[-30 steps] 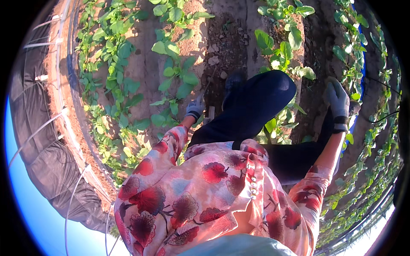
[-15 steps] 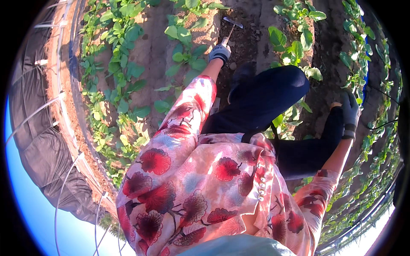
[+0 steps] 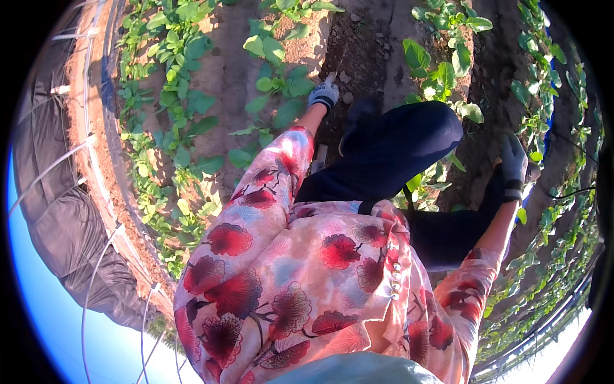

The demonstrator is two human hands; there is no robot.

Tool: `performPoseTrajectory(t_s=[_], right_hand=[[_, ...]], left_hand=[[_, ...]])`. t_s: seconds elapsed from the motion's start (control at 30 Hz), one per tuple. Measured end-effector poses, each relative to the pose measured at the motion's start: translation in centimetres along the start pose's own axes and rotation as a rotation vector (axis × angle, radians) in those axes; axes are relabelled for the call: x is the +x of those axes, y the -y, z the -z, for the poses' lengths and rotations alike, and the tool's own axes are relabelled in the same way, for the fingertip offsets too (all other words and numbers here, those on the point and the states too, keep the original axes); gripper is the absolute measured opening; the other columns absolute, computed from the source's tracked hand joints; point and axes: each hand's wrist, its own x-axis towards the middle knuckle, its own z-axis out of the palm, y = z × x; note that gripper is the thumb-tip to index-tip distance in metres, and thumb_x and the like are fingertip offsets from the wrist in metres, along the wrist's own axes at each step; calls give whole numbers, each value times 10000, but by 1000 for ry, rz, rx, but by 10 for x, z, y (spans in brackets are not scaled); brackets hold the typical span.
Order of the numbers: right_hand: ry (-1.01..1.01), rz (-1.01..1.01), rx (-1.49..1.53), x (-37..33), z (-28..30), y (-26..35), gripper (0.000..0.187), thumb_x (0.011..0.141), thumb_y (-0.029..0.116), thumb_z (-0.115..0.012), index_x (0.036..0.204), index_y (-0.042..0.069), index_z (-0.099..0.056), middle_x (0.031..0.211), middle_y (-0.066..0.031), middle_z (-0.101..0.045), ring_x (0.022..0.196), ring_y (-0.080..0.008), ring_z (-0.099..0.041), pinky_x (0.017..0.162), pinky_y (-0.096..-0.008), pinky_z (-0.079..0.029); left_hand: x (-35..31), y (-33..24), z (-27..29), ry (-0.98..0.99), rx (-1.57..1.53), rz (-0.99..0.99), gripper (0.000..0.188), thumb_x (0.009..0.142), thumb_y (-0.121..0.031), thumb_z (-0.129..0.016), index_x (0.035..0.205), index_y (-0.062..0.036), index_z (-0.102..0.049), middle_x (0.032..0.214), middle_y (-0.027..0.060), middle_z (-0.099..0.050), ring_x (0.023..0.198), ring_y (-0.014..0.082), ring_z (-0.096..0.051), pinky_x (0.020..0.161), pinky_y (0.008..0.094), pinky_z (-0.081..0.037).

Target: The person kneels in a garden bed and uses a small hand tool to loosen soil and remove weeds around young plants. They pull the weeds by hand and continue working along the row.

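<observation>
Down at the soil (image 3: 358, 45), a thin tool (image 3: 337, 66) is poking into the dark, shaded earth between two plant rows, its handle hidden inside the left hand (image 3: 323, 96). That gloved grip is closing around the handle, arm stretching forward from the flowered sleeve (image 3: 268, 185), probably so the tip is working the bare ground and not the leaves. The tool is too small and blurred to name its kind.

The right hand (image 3: 513, 163), in a dark glove, is resting out to the side by the knee, near the plants; whether its grip is closing on anything I cannot tell, though it seems to be bracing the bent-over body.

Between the two hands the dark trouser leg (image 3: 396, 150) is crossing the furrow and covering part of the ground. Leafy seedlings (image 3: 275, 83) are crowding just left of the tool, and another row (image 3: 441, 70) is standing to its right, leaving little free soil. Farther left, white hoops (image 3: 96, 256) and dark sheeting (image 3: 57, 211) are edging the bed.
</observation>
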Motion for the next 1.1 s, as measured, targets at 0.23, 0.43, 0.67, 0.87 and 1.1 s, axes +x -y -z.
performPoseTrajectory(t_s=[0.23, 0.43, 0.67, 0.87, 1.1], right_hand=[[-73, 51, -98, -15, 6, -30, 334, 862, 266, -537, 1123, 69, -604, 1041, -111, -646, 994, -208, -595, 870, -307, -431], [-286, -134, 2, -33, 32, -21, 291, 840, 282, -576, 1070, 120, -649, 981, -81, -665, 934, -174, -616, 820, -299, -457], [-594, 23, 258, -54, 79, 67, 247, 859, 159, -561, 1063, 46, -644, 924, -30, -670, 813, -68, -598, 727, -232, -471], [-690, 120, 347, -64, 96, 122, 277, 873, 141, -567, 1102, -10, -604, 935, -49, -654, 786, -82, -597, 712, -221, -477], [-644, 245, 370, -65, 73, 109, 243, 865, 112, -579, 1081, 13, -628, 960, -52, -662, 795, -69, -597, 727, -224, -483]], left_hand=[[27, -11, 17, -83, -238, 0, 554, 848, -363, -440, 1370, -205, -344, 1219, 228, -517, 1122, 369, -506, 952, 435, -398], [-12, 47, -14, -11, 21, -89, 508, 862, -363, -383, 1358, -257, -364, 1120, 238, -571, 1022, 396, -559, 889, 465, -431], [-26, 52, -16, 38, -54, -100, 499, 855, -314, -397, 1342, -203, -395, 1106, 239, -578, 1020, 385, -562, 885, 454, -436], [-21, 56, -18, 52, -52, -116, 515, 843, -310, -412, 1348, -218, -384, 1133, 233, -567, 1046, 373, -552, 898, 441, -436], [-25, 55, -10, 123, 27, -57, 561, 824, -305, -459, 1370, -238, -346, 1193, 214, -543, 1086, 342, -543, 925, 430, -428]])
